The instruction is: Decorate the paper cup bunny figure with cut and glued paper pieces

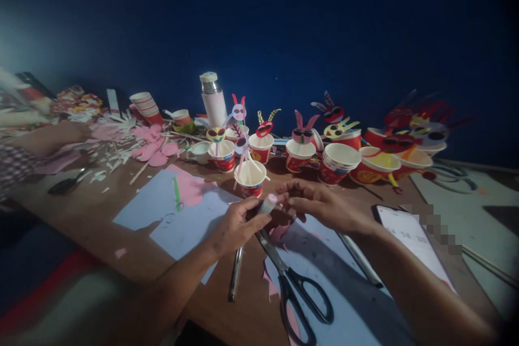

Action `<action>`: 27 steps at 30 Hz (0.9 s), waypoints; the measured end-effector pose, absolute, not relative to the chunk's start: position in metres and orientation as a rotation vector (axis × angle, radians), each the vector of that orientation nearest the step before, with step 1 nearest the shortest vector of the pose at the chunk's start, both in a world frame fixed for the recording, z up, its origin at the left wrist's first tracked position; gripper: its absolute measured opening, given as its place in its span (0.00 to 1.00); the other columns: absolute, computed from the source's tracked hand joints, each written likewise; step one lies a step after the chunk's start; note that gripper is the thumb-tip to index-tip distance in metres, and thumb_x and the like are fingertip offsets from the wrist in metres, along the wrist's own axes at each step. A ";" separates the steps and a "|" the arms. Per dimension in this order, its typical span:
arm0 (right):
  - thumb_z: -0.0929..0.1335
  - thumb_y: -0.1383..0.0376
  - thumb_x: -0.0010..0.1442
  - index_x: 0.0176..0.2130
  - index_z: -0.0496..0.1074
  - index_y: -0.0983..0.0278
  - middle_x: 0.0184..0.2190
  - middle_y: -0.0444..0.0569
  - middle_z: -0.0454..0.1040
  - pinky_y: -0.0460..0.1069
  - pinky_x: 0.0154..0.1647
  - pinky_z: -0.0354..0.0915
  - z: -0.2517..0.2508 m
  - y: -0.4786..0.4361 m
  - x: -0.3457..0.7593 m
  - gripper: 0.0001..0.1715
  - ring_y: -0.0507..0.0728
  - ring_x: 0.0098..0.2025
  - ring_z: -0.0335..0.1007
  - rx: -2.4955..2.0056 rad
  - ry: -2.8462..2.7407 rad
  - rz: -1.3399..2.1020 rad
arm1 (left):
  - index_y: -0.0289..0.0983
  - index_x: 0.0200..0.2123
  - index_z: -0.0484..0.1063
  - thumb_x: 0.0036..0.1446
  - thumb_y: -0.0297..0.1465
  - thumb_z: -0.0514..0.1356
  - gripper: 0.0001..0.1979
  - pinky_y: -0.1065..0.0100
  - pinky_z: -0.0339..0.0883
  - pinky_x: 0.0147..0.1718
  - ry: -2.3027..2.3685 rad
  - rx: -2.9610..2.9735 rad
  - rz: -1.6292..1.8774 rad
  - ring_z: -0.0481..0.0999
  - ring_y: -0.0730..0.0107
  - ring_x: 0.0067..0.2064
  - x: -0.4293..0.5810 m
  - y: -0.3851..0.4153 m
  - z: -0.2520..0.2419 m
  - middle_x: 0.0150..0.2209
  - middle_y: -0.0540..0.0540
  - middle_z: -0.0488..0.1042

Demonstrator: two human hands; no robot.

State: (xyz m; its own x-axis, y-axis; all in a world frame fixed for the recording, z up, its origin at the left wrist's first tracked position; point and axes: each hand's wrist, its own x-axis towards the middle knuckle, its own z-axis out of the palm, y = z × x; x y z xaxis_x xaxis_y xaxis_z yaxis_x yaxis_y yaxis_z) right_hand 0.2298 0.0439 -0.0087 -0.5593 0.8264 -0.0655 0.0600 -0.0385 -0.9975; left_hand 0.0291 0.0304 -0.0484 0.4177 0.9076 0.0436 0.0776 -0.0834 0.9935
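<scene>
My left hand [242, 224] is closed round a glue stick [268, 204], a short pale tube with a pinkish top that tilts up to the right. Close beside that top is my right hand [314, 203], its fingers bent toward one another. Whatever may be between them is too small and dark to make out. Below the hands lie scissors [286, 275] with black handles, partly on a bluish-white paper sheet [336, 294]. Just beyond the hands stands a red-and-white paper cup [250, 186] with a paper-faced figure [242, 146] in it.
Several paper cups [300, 158] with paper creature faces line the back, near a white thermos [213, 102]. Pink paper cutouts [156, 146] and scraps are heaped at left, beside another person's arm [52, 138]. A phone [409, 240] lies at right, a pen [235, 275] in front.
</scene>
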 end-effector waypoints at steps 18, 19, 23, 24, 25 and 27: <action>0.64 0.67 0.57 0.54 0.60 0.61 0.44 0.51 0.72 0.53 0.42 0.65 -0.015 0.050 0.243 0.25 0.59 0.44 0.69 -1.128 -1.985 1.150 | 0.38 0.44 0.73 0.53 0.33 0.58 0.15 0.67 0.64 0.43 0.937 1.674 0.868 0.71 0.61 0.44 0.029 0.030 -0.043 0.40 0.44 0.74; 0.65 0.68 0.55 0.54 0.60 0.62 0.43 0.51 0.73 0.52 0.41 0.66 -0.016 0.050 0.244 0.26 0.59 0.44 0.69 -1.144 -1.955 1.161 | 0.39 0.45 0.73 0.53 0.33 0.58 0.15 0.67 0.63 0.43 0.933 1.680 0.866 0.71 0.61 0.44 0.029 0.030 -0.043 0.41 0.44 0.74; 0.67 0.66 0.54 0.43 0.68 0.64 0.36 0.49 0.75 0.50 0.35 0.66 -0.015 0.048 0.244 0.14 0.57 0.36 0.71 -1.215 -1.932 1.088 | 0.40 0.45 0.73 0.53 0.33 0.59 0.15 0.67 0.63 0.44 0.979 1.720 0.862 0.70 0.61 0.45 0.028 0.031 -0.045 0.45 0.44 0.73; 0.66 0.66 0.55 0.41 0.70 0.64 0.35 0.48 0.75 0.49 0.34 0.66 -0.014 0.048 0.243 0.11 0.56 0.34 0.71 -1.199 -1.952 1.086 | 0.40 0.45 0.73 0.53 0.34 0.59 0.15 0.67 0.63 0.43 1.000 1.737 0.863 0.70 0.62 0.45 0.027 0.031 -0.045 0.44 0.44 0.72; 0.66 0.65 0.56 0.41 0.71 0.63 0.34 0.47 0.75 0.49 0.33 0.66 -0.012 0.048 0.242 0.11 0.56 0.33 0.71 -1.166 -1.972 1.094 | 0.40 0.45 0.73 0.53 0.34 0.59 0.15 0.67 0.62 0.43 1.018 1.757 0.864 0.70 0.62 0.44 0.026 0.031 -0.045 0.44 0.44 0.73; 0.65 0.64 0.57 0.43 0.72 0.60 0.37 0.47 0.75 0.49 0.33 0.66 -0.009 0.047 0.241 0.13 0.56 0.34 0.72 -1.085 -1.997 1.119 | 0.41 0.45 0.73 0.54 0.34 0.58 0.15 0.67 0.62 0.43 1.034 1.796 0.874 0.70 0.63 0.43 0.024 0.031 -0.045 0.42 0.45 0.73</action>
State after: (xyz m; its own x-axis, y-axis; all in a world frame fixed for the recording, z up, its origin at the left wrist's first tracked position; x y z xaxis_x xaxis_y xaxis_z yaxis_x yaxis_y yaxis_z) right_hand 0.2414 0.0474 -0.0088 -0.4863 0.8673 0.1066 0.3620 0.3110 -0.8788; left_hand 0.0242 0.0314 -0.0447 0.4100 0.9001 0.1471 0.2948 -0.2834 0.9126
